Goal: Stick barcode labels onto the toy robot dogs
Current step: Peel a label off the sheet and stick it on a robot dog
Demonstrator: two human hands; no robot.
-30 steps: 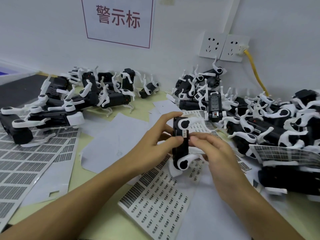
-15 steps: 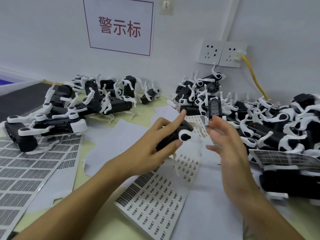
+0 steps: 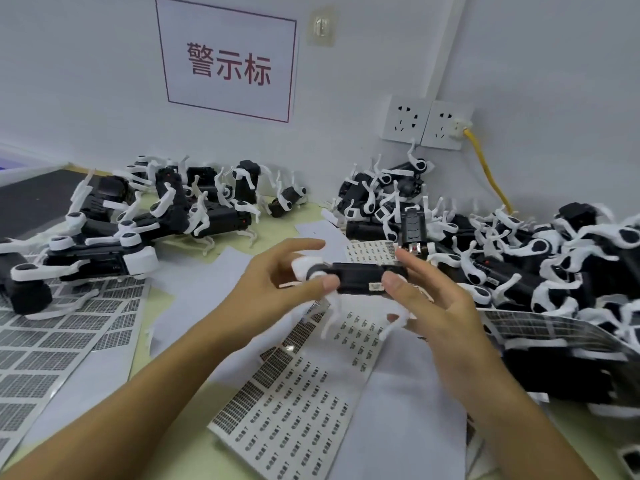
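A black toy robot dog [image 3: 356, 277] with white legs lies level in the air above the table, held at both ends. My left hand [image 3: 277, 282] grips its left end by a white leg joint. My right hand [image 3: 426, 299] holds its right end, thumb beside a small white barcode label [image 3: 375, 286] stuck on the body. Below them a sheet of barcode labels [image 3: 294, 403] lies flat on the table.
A pile of robot dogs [image 3: 156, 216] sits at the back left, a larger pile [image 3: 502, 258] at the right. Used label sheets [image 3: 45, 348] lie at the left, white backing paper [image 3: 194, 296] in the middle. A yellow cable [image 3: 485, 174] hangs from a wall socket.
The dog was upright with both hands pressing on its label, then only my left hand held it. It now lies level and my right hand has taken its right end.
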